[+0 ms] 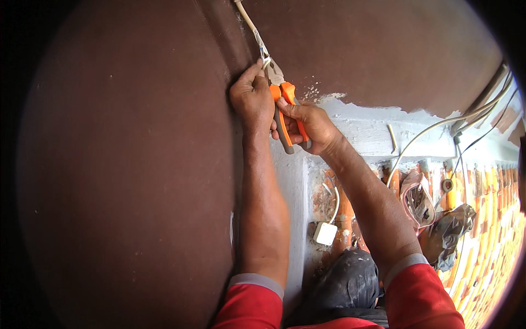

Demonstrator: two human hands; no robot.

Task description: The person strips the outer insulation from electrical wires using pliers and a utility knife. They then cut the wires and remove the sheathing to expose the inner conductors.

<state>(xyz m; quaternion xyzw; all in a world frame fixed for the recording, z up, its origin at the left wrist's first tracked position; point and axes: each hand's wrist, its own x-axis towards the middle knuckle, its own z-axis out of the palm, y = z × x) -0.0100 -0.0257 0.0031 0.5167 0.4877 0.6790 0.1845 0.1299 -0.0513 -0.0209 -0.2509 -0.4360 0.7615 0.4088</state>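
Note:
Orange-and-grey pliers [288, 118] are gripped by their handles in my right hand [311, 127]. Their metal jaws point up, at the end of a cream cable [247, 19] that runs down the brown wall. White and bluish inner wires [265, 55] show where the cable's sheath is stripped. With fingers pinched, my left hand [253, 98] holds these wires right beside the jaws. Whether the jaws bite on a wire is hard to make out.
The brown wall [126, 164] fills the left and top. A grey-white ledge [361, 129] meets clay roof tiles [496, 219]. On the tiles lie a white square box [325, 233] with a cable, a clear pouch [418, 200] and a black plastic bag [452, 233]. Loose cables [438, 125] hang at right.

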